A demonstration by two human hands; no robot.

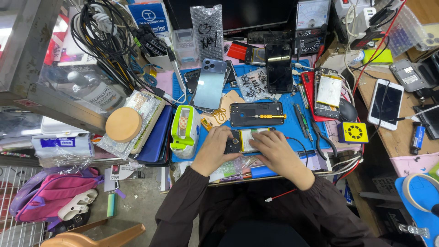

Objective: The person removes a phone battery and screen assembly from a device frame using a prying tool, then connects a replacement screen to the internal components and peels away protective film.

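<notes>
An opened phone (244,139) with its back off lies on the blue work mat (292,130) near the front edge. My left hand (216,147) rests on its left end, fingers curled over the camera side. My right hand (273,151) presses on its right lower part, covering that end. Just beyond lies a black phone back shell (256,113) with a yellow-handled screwdriver (270,116) on it.
Several phones lie on the mat: a blue one (209,84), a black one (279,67), an opened red one (327,93). A green tape dispenser (184,131) stands left, a yellow square device (355,132) right, pliers (322,137), a white phone (385,104), tangled cables (107,36).
</notes>
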